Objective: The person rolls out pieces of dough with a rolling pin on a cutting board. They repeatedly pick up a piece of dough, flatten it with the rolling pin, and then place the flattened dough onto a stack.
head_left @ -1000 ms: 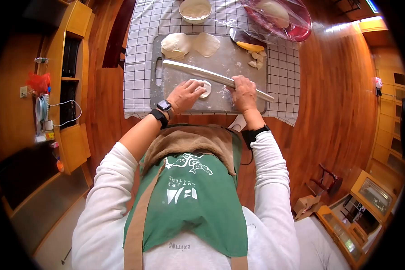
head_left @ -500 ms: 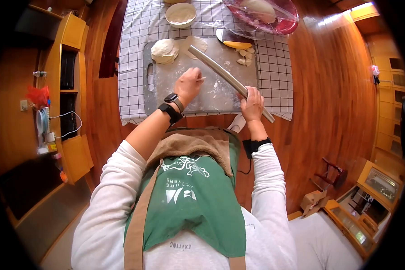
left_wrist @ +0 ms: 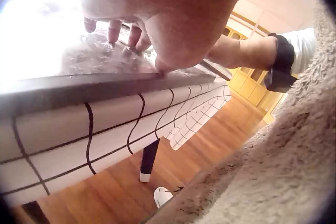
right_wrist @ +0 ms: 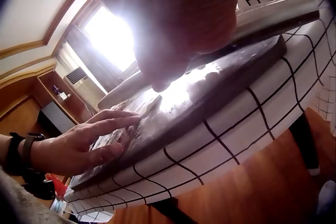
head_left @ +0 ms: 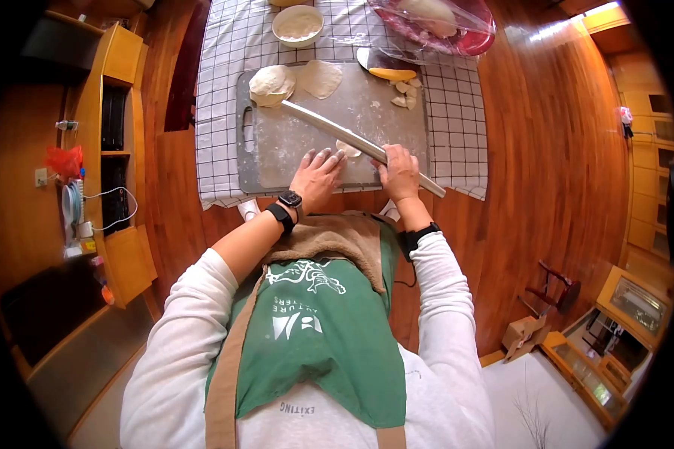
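Observation:
In the head view a small dough round [head_left: 348, 149] lies on the grey board [head_left: 277, 161], partly under a long metallic rolling pin [head_left: 329, 127]. My left hand [head_left: 318, 178] is spread, its fingertips at the round's left edge. My right hand [head_left: 401, 173] grips the pin near its lower right end; in the right wrist view that hand [right_wrist: 173, 29] is over the pin, and my left hand [right_wrist: 79, 148] has its fingers extended on the board. From the left wrist view, my left hand [left_wrist: 163, 19] lies low over the board's edge.
Stacked flat dough pieces [head_left: 272, 86] and a single flat piece [head_left: 320, 78] lie at the board's far left. Small dough lumps [head_left: 405, 96] and a yellow-handled tool [head_left: 393, 74] are far right. Beyond stand a bowl [head_left: 298, 26] and a plastic-covered red basin [head_left: 478, 34] on checked cloth.
My left hand lifted from the board pinching the dough, then came down with fingers spread beside it. The pin swung steeper, then came back over the round with my right hand.

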Motion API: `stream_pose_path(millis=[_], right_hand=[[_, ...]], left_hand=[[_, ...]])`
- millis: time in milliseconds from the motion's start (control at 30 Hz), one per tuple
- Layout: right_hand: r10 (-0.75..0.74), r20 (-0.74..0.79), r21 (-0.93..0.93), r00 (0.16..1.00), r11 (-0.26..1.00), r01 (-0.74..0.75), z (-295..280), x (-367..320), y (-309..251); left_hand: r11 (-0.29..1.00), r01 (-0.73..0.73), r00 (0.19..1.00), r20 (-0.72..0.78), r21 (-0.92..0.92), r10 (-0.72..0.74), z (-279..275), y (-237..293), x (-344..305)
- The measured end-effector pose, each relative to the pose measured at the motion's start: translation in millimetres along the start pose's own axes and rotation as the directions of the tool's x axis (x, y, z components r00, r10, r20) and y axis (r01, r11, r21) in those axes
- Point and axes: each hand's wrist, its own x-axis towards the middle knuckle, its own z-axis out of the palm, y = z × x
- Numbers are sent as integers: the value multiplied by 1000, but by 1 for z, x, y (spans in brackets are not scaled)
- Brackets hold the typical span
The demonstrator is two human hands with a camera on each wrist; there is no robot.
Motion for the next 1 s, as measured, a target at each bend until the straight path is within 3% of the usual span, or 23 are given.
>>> stream_pose_path(millis=[100, 167, 267, 367, 433, 467, 567, 600, 767, 833, 933, 1000], right_hand=[[-44, 49, 5, 998, 999, 44, 2, 7, -10], [-87, 49, -3, 995, 996, 87, 2, 8, -12], [-174, 50, -18, 983, 984, 175, 6, 12, -14], [-233, -21, -1, 972, 972, 233, 15, 20, -21], [-35, -77, -88, 996, 996, 28, 24, 42, -39], [100, -12, -60, 995, 993, -101, 30, 53, -42], [210, -121, -126, 970, 966, -225, 41, 74, -41], [255, -26, -93, 967, 962, -256, 38, 70, -44], [149, 145, -128, 978, 983, -131, 33, 21, -50], [127, 44, -244, 991, 963, -112, 37, 37, -46], [147, -61, -164, 987, 974, -155, 36, 93, -26], [157, -126, -123, 979, 977, -173, 36, 91, -23]], left_hand=[[998, 7, 1000, -10, -57, -8, 4, -4, -1], [989, -35, 995, -103, -146, 20, 4, -8, 0], [995, 16, 974, -224, -99, -38, -11, -6, 4], [994, 97, 980, -172, -52, -105, -7, -9, 8], [992, 114, 985, -123, -61, -121, -6, -12, 12], [987, 132, 978, -149, -91, -144, -6, -13, 16], [977, 179, 967, -164, -114, -196, -4, -19, 34], [977, 167, 974, -133, -136, -185, -8, -17, 29], [965, 104, 994, -3, -239, -107, -15, -17, -5], [960, 111, 993, 2, -256, -114, -16, -20, 8], [974, 138, 982, -106, -181, -159, -7, -36, 59], [966, 165, 975, -116, -197, -190, -2, -38, 70]])
